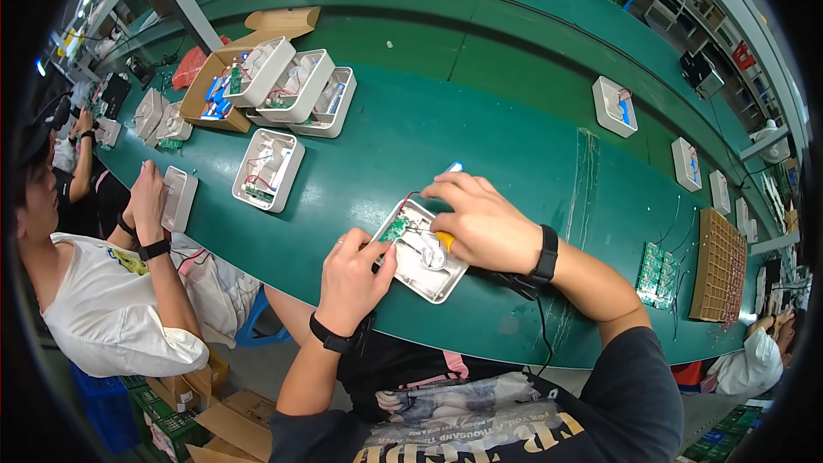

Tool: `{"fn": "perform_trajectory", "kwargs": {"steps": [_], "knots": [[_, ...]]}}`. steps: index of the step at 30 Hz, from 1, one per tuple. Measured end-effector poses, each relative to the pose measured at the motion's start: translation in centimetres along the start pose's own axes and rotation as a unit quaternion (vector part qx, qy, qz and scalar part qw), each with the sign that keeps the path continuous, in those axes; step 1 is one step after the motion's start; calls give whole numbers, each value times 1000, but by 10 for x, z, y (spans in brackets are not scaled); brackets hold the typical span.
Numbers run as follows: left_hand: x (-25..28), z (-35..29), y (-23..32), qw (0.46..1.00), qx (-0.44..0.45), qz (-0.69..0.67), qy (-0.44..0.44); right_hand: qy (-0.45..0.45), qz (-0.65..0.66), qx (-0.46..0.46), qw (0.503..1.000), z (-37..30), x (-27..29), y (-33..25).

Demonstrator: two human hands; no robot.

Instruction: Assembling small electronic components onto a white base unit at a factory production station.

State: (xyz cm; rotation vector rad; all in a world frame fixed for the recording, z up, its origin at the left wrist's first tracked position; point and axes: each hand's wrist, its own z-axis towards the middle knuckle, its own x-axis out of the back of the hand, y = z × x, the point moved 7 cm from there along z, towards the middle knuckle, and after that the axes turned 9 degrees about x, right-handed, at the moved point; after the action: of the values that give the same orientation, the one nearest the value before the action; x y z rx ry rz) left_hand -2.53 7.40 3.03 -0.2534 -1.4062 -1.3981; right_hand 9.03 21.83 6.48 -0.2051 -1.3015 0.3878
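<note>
A white plastic case (410, 279) lies on the bench in front of me, its inside facing up. Inside it sit a small green circuit board (396, 229) and a whitish round part (431, 257). My left hand (353, 279) grips the case's left edge, fingertips close to the board. In my right hand (487, 221) is a yellow-handled screwdriver (445, 240), its thin shaft pointing left toward the board. Red wire runs from the board under my right fingers. A blue battery cell (454, 168) shows just beyond that hand; whether my fingers touch it, I cannot tell.
More white cases (268, 170) stand at left, some stacked beside a cardboard box (210, 94) of blue cells. Green circuit boards (657, 276) and a brown gridded tray (718, 266) lie at right. A co-worker (111, 291) sits close on my left. A black cord (545, 334) hangs over the bench edge.
</note>
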Motion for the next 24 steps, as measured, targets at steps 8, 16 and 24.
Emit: {"fn": "perform_trajectory", "kwargs": {"steps": [8,16,24], "knots": [[2,-1,0,1000,14,-5,14,-92,-1,-8,996,-7,-25,-5],[3,-4,-4,1000,19,-8,17,-158,18,-12,987,-9,-17,-6],[4,1,-1,1000,0,15,10,-138,-54,17,989,-4,-20,-10]]}}
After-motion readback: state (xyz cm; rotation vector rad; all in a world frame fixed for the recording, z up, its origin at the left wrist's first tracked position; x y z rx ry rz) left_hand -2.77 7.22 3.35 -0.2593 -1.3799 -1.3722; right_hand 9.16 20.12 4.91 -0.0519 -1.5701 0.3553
